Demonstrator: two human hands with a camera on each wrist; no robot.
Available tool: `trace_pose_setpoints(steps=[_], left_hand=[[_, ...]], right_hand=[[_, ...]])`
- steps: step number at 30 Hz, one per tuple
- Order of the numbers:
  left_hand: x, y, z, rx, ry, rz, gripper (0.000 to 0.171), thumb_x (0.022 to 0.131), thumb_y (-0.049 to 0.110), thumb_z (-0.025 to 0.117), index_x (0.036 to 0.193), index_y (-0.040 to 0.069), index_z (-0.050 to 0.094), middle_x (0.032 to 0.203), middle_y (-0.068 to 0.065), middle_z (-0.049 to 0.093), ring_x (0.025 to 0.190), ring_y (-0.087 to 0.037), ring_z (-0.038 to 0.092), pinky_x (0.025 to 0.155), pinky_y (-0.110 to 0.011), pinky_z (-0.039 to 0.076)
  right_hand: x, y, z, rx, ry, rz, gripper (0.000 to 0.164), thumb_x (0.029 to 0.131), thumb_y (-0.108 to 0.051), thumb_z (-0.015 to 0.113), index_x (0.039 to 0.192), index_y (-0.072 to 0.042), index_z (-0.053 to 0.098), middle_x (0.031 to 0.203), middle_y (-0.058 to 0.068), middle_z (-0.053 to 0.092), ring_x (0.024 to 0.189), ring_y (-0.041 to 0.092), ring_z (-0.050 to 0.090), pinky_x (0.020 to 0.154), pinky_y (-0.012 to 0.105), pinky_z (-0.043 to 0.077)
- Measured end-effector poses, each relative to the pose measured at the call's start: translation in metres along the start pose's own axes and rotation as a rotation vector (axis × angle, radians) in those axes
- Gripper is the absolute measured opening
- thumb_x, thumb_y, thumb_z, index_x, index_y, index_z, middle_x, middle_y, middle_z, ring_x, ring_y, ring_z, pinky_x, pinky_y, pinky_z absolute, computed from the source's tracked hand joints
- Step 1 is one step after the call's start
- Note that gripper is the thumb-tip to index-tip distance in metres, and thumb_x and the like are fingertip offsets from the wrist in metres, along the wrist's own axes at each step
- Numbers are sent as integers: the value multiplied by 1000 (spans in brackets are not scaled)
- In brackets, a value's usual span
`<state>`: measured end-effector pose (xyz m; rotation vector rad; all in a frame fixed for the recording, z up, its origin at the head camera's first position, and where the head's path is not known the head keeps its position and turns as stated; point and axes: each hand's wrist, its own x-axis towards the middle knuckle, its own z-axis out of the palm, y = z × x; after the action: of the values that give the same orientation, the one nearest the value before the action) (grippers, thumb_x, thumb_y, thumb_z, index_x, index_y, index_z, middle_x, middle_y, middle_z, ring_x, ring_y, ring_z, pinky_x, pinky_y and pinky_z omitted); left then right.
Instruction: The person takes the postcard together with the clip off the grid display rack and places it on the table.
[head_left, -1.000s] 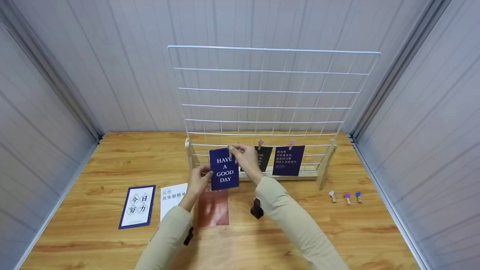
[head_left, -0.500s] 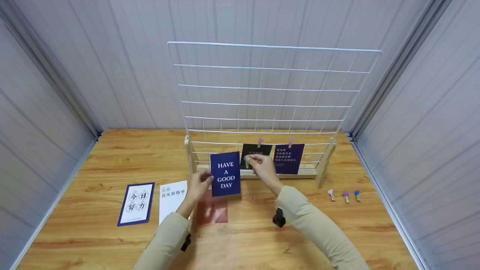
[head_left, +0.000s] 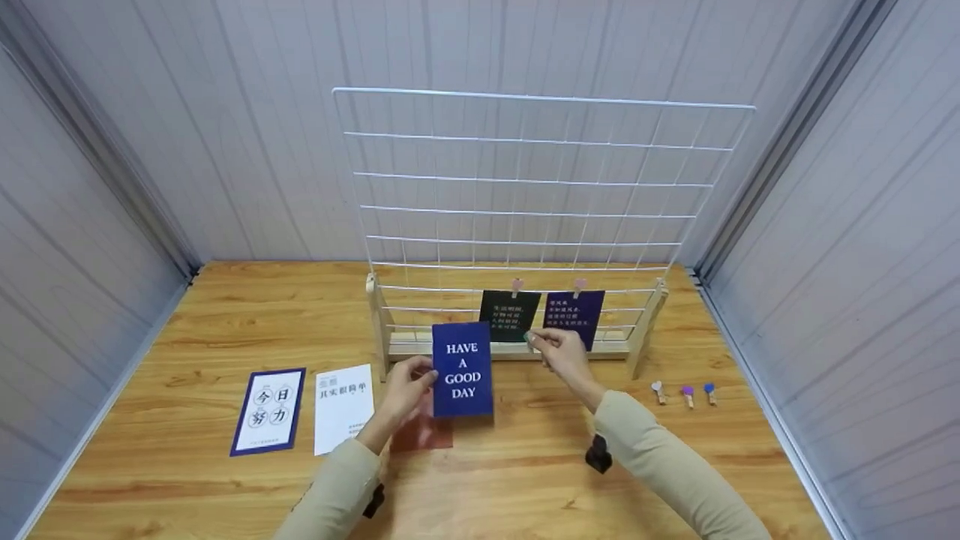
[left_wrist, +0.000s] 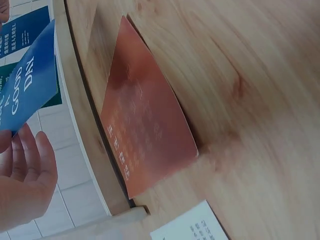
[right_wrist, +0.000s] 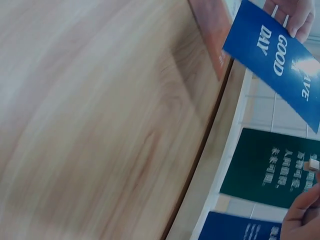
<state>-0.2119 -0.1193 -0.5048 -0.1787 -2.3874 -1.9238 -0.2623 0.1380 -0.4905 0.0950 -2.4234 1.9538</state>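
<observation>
My left hand (head_left: 405, 390) pinches the left edge of a dark blue card (head_left: 463, 371) lettered "HAVE A GOOD DAY", held up in front of the rack. Between the thumb and forefinger of my right hand (head_left: 568, 361) is a small wooden clothespin (right_wrist: 314, 165) with a green top, mostly covered by the fingers in the head view. Behind that hand, a dark green card (head_left: 510, 313) and a blue-purple card (head_left: 574, 307) hang side by side from the white wire grid (head_left: 536, 180), each under a pink heart clothespin.
A red-brown card (left_wrist: 145, 115) lies on the wooden table below the held card. Further left lie a white card (head_left: 343, 412) and a blue-bordered card (head_left: 268, 412). Three heart clothespins, white (head_left: 658, 391), purple (head_left: 688, 395) and blue (head_left: 710, 393), lie at the right. Wooden feet (head_left: 646, 330) support the grid.
The right hand has left the blue card's top corner and moved right and down with the clothespin. The left hand has lowered the card and shifted it slightly right.
</observation>
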Motion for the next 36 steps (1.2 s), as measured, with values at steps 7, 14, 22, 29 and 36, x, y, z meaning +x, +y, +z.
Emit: trace_pose_setpoints(steps=[7, 14, 22, 29, 36], left_hand=[[-1, -12, 10, -55, -23, -71, 12, 80, -9, 52, 90, -14, 57, 73, -14, 56, 65, -26, 54, 62, -45, 49], [-2, -21, 16, -135, -54, -212, 18, 83, -9, 49, 98, -17, 54, 75, -13, 56, 63, -21, 54, 65, -45, 49], [-4, -27, 24, -58, -80, -217, 16, 82, -8, 51, 95, -15, 57, 73, -11, 58, 62, -19, 57, 63, -42, 50], [-6, -36, 30, -26, -102, -224, 14, 81, -8, 51, 92, -14, 58, 74, -11, 58, 61, -19, 55, 61, -39, 50], [-9, -41, 34, -32, -144, -283, 14, 83, -5, 51, 92, -12, 58, 64, -8, 54, 51, -20, 50, 49, -36, 48]], right_hand=[[-5, 8, -17, -4, 23, 41, 16, 83, -8, 60, 91, 5, 66, 67, 17, 60, 42, 9, 42, 36, 17, 32], [-8, 23, -31, 5, 15, 99, 19, 83, -10, 61, 93, 6, 64, 66, 11, 60, 42, 7, 39, 37, 17, 31], [-14, 40, -49, -60, 3, 162, 21, 83, -10, 60, 95, 6, 64, 53, 0, 50, 41, 7, 38, 38, 18, 31], [-19, 56, -71, -79, -4, 182, 23, 84, -10, 58, 97, 8, 62, 53, 4, 48, 42, 9, 38, 40, 24, 33], [-24, 68, -92, -124, 14, 185, 26, 84, -14, 59, 99, 7, 62, 56, 7, 51, 45, 12, 43, 43, 27, 39]])
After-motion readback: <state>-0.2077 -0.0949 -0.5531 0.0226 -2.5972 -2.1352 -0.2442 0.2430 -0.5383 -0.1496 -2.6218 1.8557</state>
